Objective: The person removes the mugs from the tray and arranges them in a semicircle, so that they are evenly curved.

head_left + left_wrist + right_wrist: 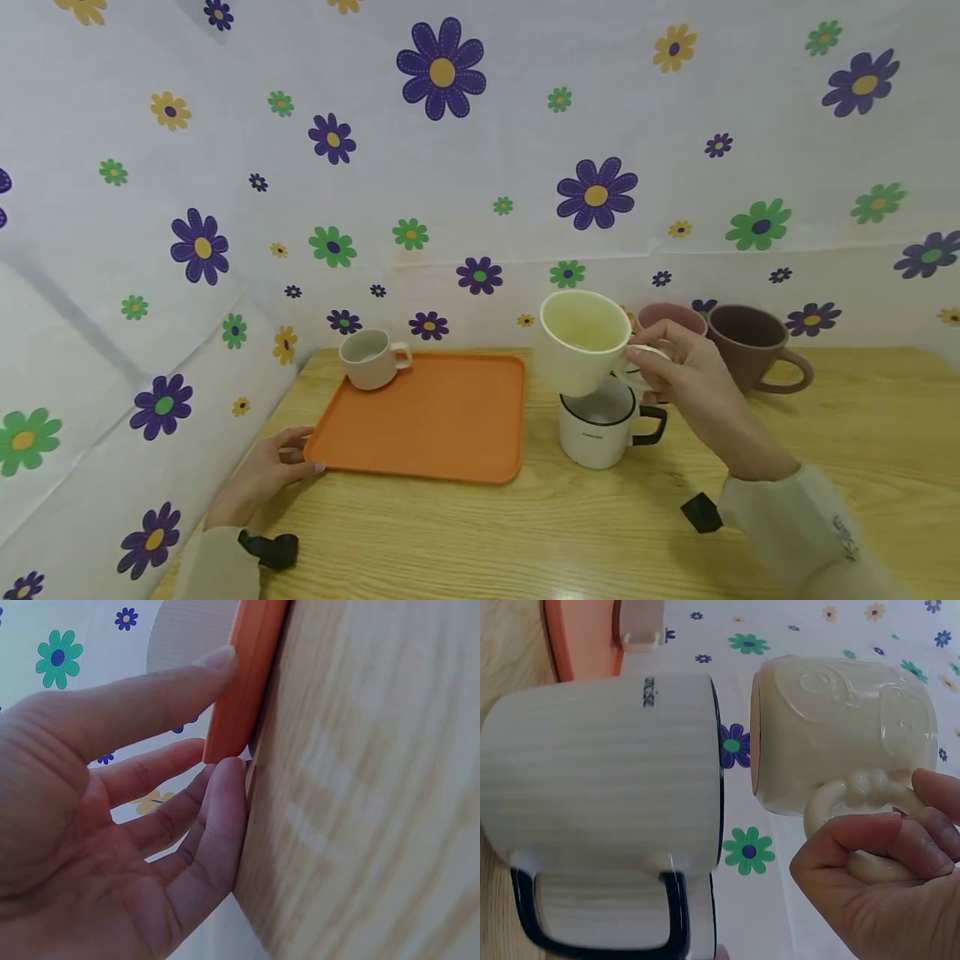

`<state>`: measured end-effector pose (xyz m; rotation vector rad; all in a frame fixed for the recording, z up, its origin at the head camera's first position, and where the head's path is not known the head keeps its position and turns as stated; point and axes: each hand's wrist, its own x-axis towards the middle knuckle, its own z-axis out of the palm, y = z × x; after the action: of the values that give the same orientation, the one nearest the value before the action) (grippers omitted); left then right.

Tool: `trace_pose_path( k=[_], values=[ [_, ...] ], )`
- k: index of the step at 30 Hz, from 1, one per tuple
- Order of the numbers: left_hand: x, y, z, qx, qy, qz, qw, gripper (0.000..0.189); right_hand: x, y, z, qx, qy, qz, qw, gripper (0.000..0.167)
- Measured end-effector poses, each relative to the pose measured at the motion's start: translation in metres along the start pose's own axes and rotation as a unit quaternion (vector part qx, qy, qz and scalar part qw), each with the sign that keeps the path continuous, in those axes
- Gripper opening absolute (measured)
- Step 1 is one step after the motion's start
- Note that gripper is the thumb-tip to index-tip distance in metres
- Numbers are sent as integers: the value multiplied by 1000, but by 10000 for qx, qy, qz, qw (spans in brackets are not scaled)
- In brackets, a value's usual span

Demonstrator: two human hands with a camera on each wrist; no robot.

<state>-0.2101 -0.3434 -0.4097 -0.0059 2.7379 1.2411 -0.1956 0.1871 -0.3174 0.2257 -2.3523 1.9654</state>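
In the head view my right hand [697, 387] grips a pale yellow mug [573, 362] by its handle, tilted in the air. Directly below it, a white mug [592, 437] with a black rim and black handle stands on the table. The right wrist view shows raised relief on the yellow mug [840, 712], apart from the white mug [600, 772]. At the left, my left hand [262, 475] holds the near left corner of an orange tray [442, 425]. Its thumb lies on the tray's rim [238, 697], with the other fingers around the corner.
A grey-beige mug [367, 358] sits on the tray's far left corner. Behind my right hand stand a pink mug [671, 315] and a brown mug [750, 350]. A flower-patterned cloth [480, 150] hangs behind and left of the wooden table [420, 533].
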Motion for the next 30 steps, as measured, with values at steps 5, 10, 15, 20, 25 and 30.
trace_pose_path(
  k=[5, 10, 15, 20, 25, 30],
  values=[
    [0, 0, -4, 27, -51, 119, 9999, 72, -5, 6, -13, 366, 48, -93, 9993, 7],
    [-1, 0, -7, 63, -69, 94, 9999, 73, -11, 13, -26, 650, 49, -252, 9976, 7],
    [-1, -2, -7, 92, -95, 27, 9999, 74, -20, 21, -40, 946, 96, -409, 9946, 2],
    [-1, -2, -8, 49, -93, 82, 9999, 73, -29, 28, -54, 1143, 219, -451, 9922, 8],
    [0, -1, -6, -41, -142, 64, 9999, 74, -40, 33, -72, 1331, 239, -351, 9902, 15],
    [0, 0, -2, -118, -178, 68, 9997, 74, -51, 44, -91, 1595, 140, -445, 9861, 22]
  ],
)
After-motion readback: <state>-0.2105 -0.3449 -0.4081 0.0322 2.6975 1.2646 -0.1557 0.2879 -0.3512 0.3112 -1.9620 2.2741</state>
